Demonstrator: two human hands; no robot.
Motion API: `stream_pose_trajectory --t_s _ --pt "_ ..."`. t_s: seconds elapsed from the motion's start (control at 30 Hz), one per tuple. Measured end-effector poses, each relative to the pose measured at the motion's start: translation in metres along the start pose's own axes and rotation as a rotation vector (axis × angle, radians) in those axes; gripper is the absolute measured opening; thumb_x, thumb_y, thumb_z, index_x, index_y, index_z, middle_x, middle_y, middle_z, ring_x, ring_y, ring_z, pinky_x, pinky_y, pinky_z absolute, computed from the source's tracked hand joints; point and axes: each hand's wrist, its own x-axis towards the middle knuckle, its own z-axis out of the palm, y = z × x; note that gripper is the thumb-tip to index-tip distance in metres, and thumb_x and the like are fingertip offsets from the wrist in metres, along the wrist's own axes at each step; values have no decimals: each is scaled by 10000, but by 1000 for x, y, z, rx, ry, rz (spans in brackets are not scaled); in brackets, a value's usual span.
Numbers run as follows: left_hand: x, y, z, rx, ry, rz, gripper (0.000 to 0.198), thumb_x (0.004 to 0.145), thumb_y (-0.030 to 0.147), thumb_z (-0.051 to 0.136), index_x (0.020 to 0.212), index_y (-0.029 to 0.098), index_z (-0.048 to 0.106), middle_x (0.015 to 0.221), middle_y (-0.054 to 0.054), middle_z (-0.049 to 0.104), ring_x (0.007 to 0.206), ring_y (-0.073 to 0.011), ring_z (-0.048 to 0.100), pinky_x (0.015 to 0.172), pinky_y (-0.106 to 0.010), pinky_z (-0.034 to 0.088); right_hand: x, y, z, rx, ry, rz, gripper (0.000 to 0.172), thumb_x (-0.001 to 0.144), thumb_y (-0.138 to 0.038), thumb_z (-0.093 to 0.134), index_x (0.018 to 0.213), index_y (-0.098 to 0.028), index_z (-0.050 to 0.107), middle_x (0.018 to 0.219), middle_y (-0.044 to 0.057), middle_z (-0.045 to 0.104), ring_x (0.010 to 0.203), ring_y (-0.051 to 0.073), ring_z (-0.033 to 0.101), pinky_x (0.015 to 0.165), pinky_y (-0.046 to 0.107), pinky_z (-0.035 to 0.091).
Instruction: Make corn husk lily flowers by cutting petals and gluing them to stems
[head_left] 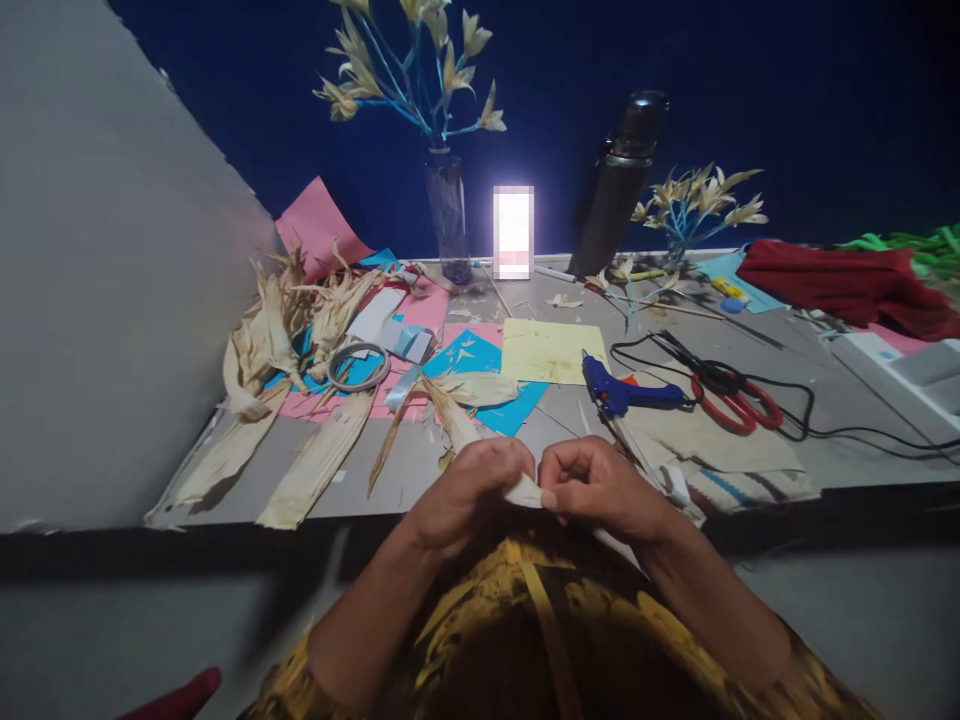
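Observation:
Between my two hands, at the table's front edge, is a small pale piece of dried corn husk [523, 491]. My left hand [480, 488] is closed around one end of it. The fingertips of my right hand [600, 492] pinch its other end. Just beyond my hands lie several loose husk strips [457, 410], and a long flat husk [319, 460] reaches the table edge on the left. A blue glue gun [630, 388] rests beyond my right hand, near red-handled scissors [735, 402]. Parts of the husk are hidden by my fingers.
At the left stand piled husks [270, 330] over pink and blue paper, with a tape roll [359, 367]. Farther back are a tall glass vase [448, 215] of husk flowers, a dark flask [615, 190] and a smaller husk-flower bunch [694, 205]. Black cord [862, 433] runs right.

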Motion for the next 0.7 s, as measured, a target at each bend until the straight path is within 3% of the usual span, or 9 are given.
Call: stream_pose_trajectory --t_s 0.1,0.17,0.3,0.4,0.5,0.6,0.7 --pt "1 -4 2 51 -42 -60 246 677 273 801 646 113 616 584 -18 573 529 -97 495 535 -213 347 1 -2 2 -27 -7 -10 156 633 -251 724 595 -151 610 490 -36 560 447 70 406 437 188 258" --pt "3 -2 1 -66 -36 -55 245 678 243 786 603 125 585 551 7 524 498 -84 461 509 -209 337 0 -1 1 -38 -7 -38 159 641 -248 728 594 -150 612 497 -40 551 456 68 401 444 189 264" --pt "2 6 -1 -334 44 96 241 743 261 740 633 143 561 595 31 482 542 -81 464 553 -208 391 0 6 -3 -9 43 -91 208 698 -311 752 643 -149 634 514 -32 568 450 69 398 433 193 257" --pt "-4 3 5 -252 68 113 275 750 366 754 838 131 640 700 -15 598 620 -115 552 619 -232 431 0 9 0 37 90 -135 234 731 -344 764 679 -148 647 569 -8 620 486 84 464 458 196 305" --pt "-9 -6 13 -126 57 83 244 735 305 781 787 125 625 650 -29 618 618 -126 572 624 -228 416 -1 8 7 80 60 -165 251 738 -352 776 677 -147 645 627 20 668 557 112 552 525 212 381" --pt "-11 -6 14 -121 -21 43 211 748 242 767 704 117 603 547 -7 558 561 -109 532 609 -229 403 -4 9 10 81 45 -193 252 748 -347 778 679 -148 640 607 10 661 545 107 551 537 215 386" --pt "-14 3 7 -301 -113 -8 245 790 248 729 654 129 563 535 39 475 490 -67 433 600 -242 418 -7 13 6 96 79 -226 261 742 -347 790 674 -148 636 556 -19 614 503 84 493 505 202 341"
